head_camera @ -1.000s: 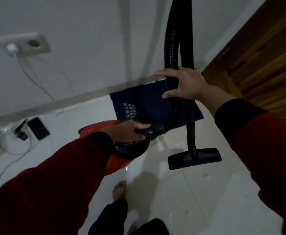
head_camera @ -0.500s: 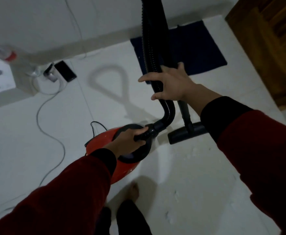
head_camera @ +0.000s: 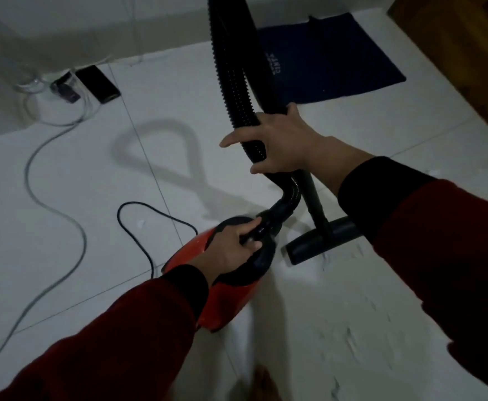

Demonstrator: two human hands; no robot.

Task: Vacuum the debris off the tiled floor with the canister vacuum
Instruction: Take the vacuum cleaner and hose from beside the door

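Red canister vacuum (head_camera: 222, 311), seemingly carried by its rigid black handle (head_camera: 254, 256) in the closed left hand (head_camera: 234, 250); right hand (head_camera: 283, 143) loosely wraps the flexible ribbed hose (head_camera: 234, 82) above it, floor nozzle (head_camera: 320, 244) beside it; canister probably moderately heavy.

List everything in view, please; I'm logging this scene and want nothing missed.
canister vacuum: one, red with black top, on the floor at centre
hose: one, black, ribbed, rising from the canister's front
floor nozzle: one, black, on the tiles right of the canister
debris: pale scattered flecks, lower right tiles
mat: one, dark blue, by the far wall
cables: one grey, one black, trailing left
phone-like slab: one, black, upper left
door: wooden, upper right
left hand: gripping the canister's handle
right hand: around the hose and wand; red sleeves
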